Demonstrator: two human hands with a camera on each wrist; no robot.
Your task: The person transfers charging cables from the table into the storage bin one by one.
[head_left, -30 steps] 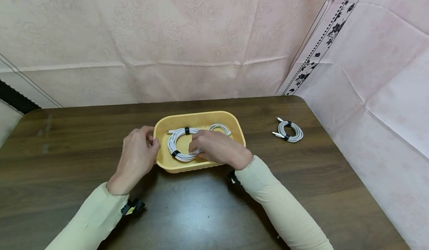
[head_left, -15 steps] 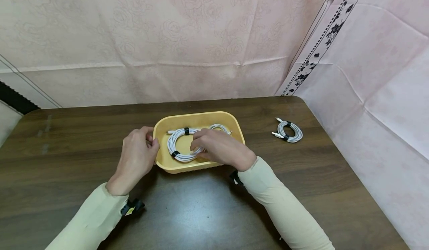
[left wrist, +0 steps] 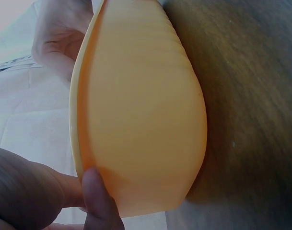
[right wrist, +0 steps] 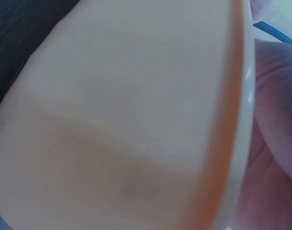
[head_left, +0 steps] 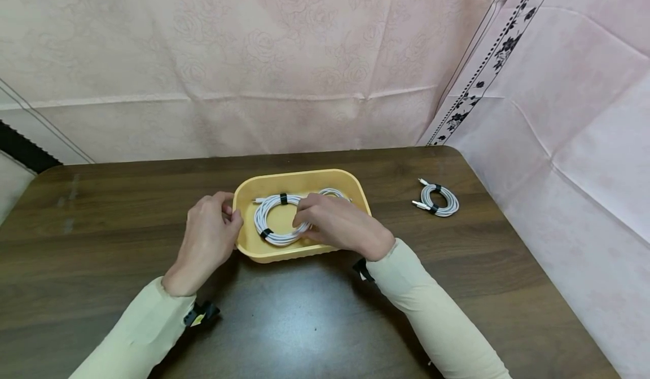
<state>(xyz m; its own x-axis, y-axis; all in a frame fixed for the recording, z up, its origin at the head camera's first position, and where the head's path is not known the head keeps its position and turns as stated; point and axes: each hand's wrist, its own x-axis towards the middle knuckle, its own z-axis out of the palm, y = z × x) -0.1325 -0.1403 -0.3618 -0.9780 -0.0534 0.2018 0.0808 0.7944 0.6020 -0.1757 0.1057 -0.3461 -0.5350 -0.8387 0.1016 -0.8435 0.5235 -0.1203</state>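
Observation:
A yellow plastic tray (head_left: 261, 250) sits on the table, holding a coil of white cable (head_left: 261, 221) bound with black straps. Part of a second white cable coil (head_left: 332, 192) shows behind my right hand. My left hand (head_left: 210, 229) pinches the tray's left rim between thumb and fingers; the left wrist view shows the thumb (left wrist: 99, 196) against the outer wall. My right hand (head_left: 345, 225) reaches over the tray's near right side, its curled fingers and thumb around the right part of the larger coil. The right wrist view shows mostly tray wall (right wrist: 126, 105), and the fingertips are hidden there.
Another coiled white cable (head_left: 447, 203) with black straps lies on the brown wooden table (head_left: 482, 272), to the right of the tray. A pale patterned cloth (head_left: 304, 74) hangs behind the table and along its right side.
My right hand has shifted slightly to the right, uncovering a little more of the larger coil and covering more of the smaller one. The left hand and tray stay put.

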